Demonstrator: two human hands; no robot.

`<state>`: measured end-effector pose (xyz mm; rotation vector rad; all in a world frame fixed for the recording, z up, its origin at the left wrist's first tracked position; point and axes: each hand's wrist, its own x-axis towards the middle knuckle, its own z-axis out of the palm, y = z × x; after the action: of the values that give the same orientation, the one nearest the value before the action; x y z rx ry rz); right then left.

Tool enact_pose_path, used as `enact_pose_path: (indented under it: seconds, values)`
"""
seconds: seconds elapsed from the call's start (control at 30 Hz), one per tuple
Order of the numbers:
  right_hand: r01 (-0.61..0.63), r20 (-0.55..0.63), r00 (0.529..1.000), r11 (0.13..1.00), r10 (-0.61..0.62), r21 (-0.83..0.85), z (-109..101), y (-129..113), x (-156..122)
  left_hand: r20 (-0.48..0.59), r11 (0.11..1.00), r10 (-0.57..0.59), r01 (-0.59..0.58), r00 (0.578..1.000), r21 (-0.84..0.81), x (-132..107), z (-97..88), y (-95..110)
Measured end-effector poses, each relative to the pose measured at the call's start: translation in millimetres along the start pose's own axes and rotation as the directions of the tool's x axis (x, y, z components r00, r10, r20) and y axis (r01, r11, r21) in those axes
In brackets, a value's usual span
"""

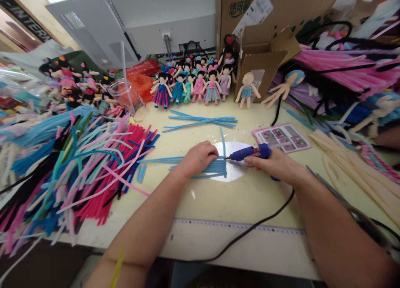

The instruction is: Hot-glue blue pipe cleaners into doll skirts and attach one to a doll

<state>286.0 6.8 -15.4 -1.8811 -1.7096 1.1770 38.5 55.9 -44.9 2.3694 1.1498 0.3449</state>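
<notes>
My right hand (pixel 275 163) is closed around a blue hot glue gun (pixel 250 153), its nozzle pointing left. The nozzle tip meets the right end of a row of light blue pipe cleaners (pixel 215 167) laid side by side. One more light blue pipe cleaner (pixel 223 140) stands out across their right end, running away from me. My left hand (pixel 200 156) rests over the row with its fingers curled and pressed together at the upper edge; what sits between the fingertips is hidden. Under the work lies a shiny round disc (pixel 239 171).
Loose blue pipe cleaners (pixel 203 121) lie beyond my hands. Bundles of coloured pipe cleaners (pixel 93 167) crowd the left. Several small dolls (pixel 196 86) stand at the back beside a cardboard box (pixel 262 58). The black cord (pixel 250 229) crosses a ruler (pixel 237 225) at the front edge.
</notes>
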Motion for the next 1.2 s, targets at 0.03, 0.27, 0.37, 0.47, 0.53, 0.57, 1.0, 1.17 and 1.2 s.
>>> enact_pose_path:
  seconds: [0.03, 0.27, 0.37, 0.47, 0.53, 0.57, 1.0, 1.17, 1.2]
  values:
    - [-0.002, 0.0, 1.0, 1.0, 0.002, -0.004, 0.1, 0.1, 0.1, 0.003, 1.0, -0.006, 0.006, 1.0, 0.001, 0.2, -0.4, 0.3]
    - [-0.021, -0.004, 1.0, 1.0, 0.021, -0.013, 0.8, 2.1, 1.3, -0.001, 1.0, -0.01, 0.01, 1.0, -0.002, 0.3, -1.3, 0.3]
    - [-0.017, -0.004, 1.0, 1.0, 0.017, -0.011, 0.9, 2.1, 1.4, 0.002, 1.0, -0.006, 0.006, 1.0, -0.01, -0.1, -1.8, 0.1]
    - [-0.016, -0.008, 1.0, 1.0, 0.016, -0.016, 0.5, 0.9, 0.8, 0.006, 1.0, 0.002, -0.002, 1.0, -0.014, -0.5, -2.4, 0.1]
    - [-0.019, -0.011, 1.0, 1.0, 0.018, -0.022, 0.1, -0.2, 0.1, 0.006, 1.0, 0.003, -0.003, 1.0, -0.015, -0.7, -2.6, -0.1]
    - [-0.016, -0.01, 1.0, 1.0, 0.015, -0.022, -0.1, -0.6, -0.2, 0.005, 1.0, 0.004, -0.003, 1.0, -0.016, -0.8, -2.6, -0.2]
    - [0.001, -0.023, 1.0, 0.999, -0.002, -0.054, -0.2, -2.6, -0.5, 0.024, 1.0, 0.017, -0.016, 1.0, -0.022, -0.5, -4.0, 0.5]
    - [-0.008, -0.032, 0.999, 0.998, 0.006, -0.055, -0.3, -4.1, -1.9, 0.019, 1.0, 0.025, -0.025, 1.0, -0.013, -1.5, -2.9, 0.4]
    - [-0.003, -0.03, 1.0, 0.998, 0.002, -0.057, -0.4, -4.0, -2.0, 0.017, 1.0, 0.028, -0.027, 0.999, -0.011, -1.6, -2.8, 0.3]
